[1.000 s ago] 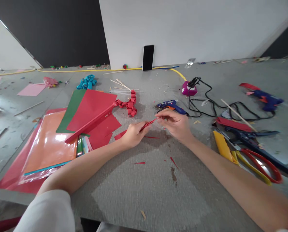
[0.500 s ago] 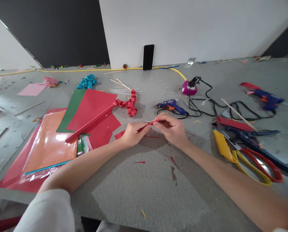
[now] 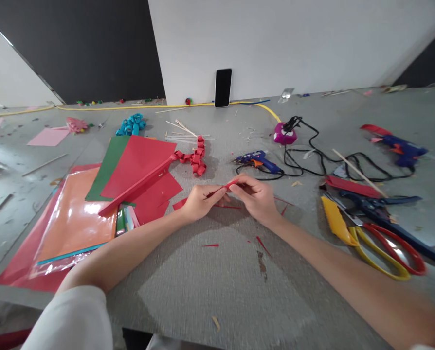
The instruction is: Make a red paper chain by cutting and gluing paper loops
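Note:
My left hand point(image 3: 199, 201) and my right hand point(image 3: 257, 198) meet above the middle of the grey table point(image 3: 217, 282). Between their fingertips is a small folded piece of red paper point(image 3: 231, 184), pinched from both sides and partly hidden by the fingers. Thin red paper scraps point(image 3: 263, 245) lie on the table below and beside the hands. Behind my left hand rests a chain of folded red paper point(image 3: 197, 158). A blue glue gun point(image 3: 258, 159) lies just beyond my right hand, its nozzle pointing left.
At left are red sheets point(image 3: 140, 165), a green sheet point(image 3: 108, 170) and an orange pack in plastic point(image 3: 79, 209). Scissors point(image 3: 381, 248), blue pliers point(image 3: 378, 209) and another glue gun point(image 3: 403, 148) lie right. A phone point(image 3: 223, 88) leans on the wall; black cables point(image 3: 319, 163) loop near it.
The fingers have shifted slightly around the red paper, and my right hand has dropped a little. Both hands still pinch the piece. The rest of the table looks the same.

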Demonstrator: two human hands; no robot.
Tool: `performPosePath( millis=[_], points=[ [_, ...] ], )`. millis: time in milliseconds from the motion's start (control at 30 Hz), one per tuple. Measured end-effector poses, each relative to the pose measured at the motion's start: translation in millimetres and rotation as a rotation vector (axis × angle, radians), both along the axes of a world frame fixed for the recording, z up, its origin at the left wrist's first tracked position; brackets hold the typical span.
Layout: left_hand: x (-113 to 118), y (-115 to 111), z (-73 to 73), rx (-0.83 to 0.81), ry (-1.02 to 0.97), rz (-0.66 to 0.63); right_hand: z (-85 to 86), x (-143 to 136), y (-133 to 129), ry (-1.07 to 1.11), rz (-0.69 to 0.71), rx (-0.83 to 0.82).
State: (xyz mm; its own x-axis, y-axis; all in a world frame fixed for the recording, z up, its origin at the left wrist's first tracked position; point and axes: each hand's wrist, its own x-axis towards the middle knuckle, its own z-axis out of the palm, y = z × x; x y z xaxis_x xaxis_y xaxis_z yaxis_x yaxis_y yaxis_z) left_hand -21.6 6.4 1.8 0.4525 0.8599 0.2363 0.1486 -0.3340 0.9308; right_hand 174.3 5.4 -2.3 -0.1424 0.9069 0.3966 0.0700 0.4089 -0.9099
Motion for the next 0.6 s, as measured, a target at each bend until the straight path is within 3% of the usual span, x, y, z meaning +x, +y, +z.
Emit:
performPosePath(
  millis=[600],
  points=[
    [0.3, 1.5, 2.9, -0.062, -0.002, -0.02, -1.2, 0.7, 1.4, -0.008, -0.086, -0.049]
  ],
)
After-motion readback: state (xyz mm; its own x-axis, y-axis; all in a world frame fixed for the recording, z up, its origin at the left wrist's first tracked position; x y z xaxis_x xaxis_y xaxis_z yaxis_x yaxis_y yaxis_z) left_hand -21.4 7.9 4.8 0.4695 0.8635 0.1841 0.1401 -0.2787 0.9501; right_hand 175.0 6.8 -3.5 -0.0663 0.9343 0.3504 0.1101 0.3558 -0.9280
